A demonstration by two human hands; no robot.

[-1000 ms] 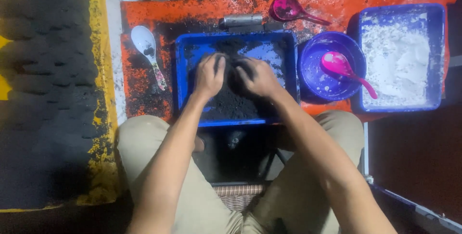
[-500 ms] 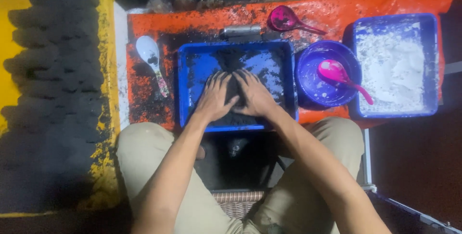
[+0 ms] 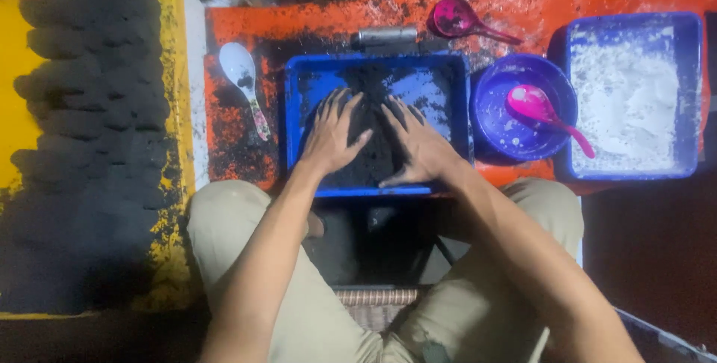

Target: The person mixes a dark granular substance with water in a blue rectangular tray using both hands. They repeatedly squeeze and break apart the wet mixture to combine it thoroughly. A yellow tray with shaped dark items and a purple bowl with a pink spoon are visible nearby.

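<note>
Dim, dark floor point(image 3: 657, 258) all round — orange sheet point(image 3: 314, 23) spread ahead, yellow board point(image 3: 19, 109) at left, lit from above.

A white spoon point(image 3: 243, 79), pink scoop point(image 3: 461, 19), purple bowl point(image 3: 524, 107) and powder-filled blue tray point(image 3: 635, 94) sit on orange sheeting point(image 3: 523, 1).

The blue tray point(image 3: 295, 109) looks like glossy plastic, dusted with a matt, crumbly black powder point(image 3: 373, 154). The orange sheet point(image 3: 314, 23) under it is shiny and smeared. The pink spoon point(image 3: 534, 105) and purple bowl point(image 3: 489, 101) are smooth plastic; the white powder point(image 3: 627, 94) looks chalky.
</note>
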